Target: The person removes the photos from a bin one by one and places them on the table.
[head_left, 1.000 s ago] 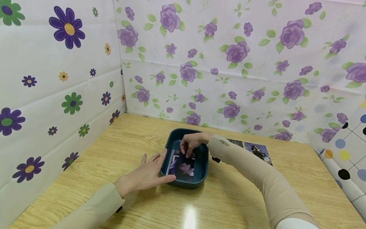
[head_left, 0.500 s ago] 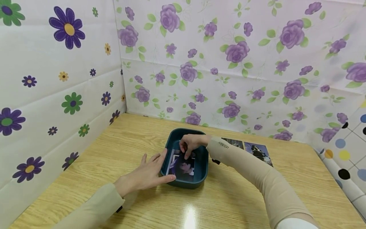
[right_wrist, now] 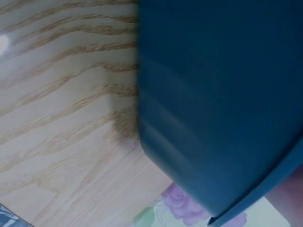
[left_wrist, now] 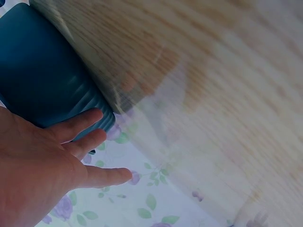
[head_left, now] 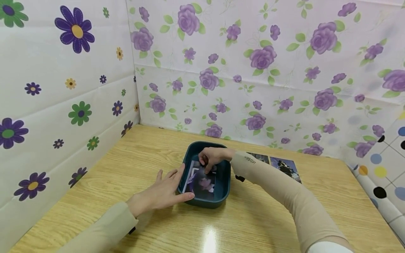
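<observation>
A dark teal rectangular box (head_left: 225, 182) stands on the table with its open top up. Inside it lies a photo print (head_left: 202, 184) of a dark-haired figure against purple. My right hand (head_left: 215, 156) reaches over the far right rim and pinches the photo's far edge between thumb and curled fingers; part of the grip is hidden. Against the box's left side rests my left hand (head_left: 162, 192), fingers spread, thumb at the near rim. The left wrist view shows those straight fingers along the box's outer wall (left_wrist: 52, 71). In the right wrist view the box wall (right_wrist: 213, 94) hides most of the hand.
Two more prints lie behind the right forearm: a partly covered one (head_left: 261, 158) and a bluish one with a dark figure (head_left: 286, 169). The wooden table (head_left: 253, 221) meets a rose-patterned cloth wall (head_left: 234, 88) behind and a flower-patterned one (head_left: 63, 112) at left.
The photo's far edge has risen and shifted slightly away from me in the box, with my right hand at it. My left hand has stayed in place.
</observation>
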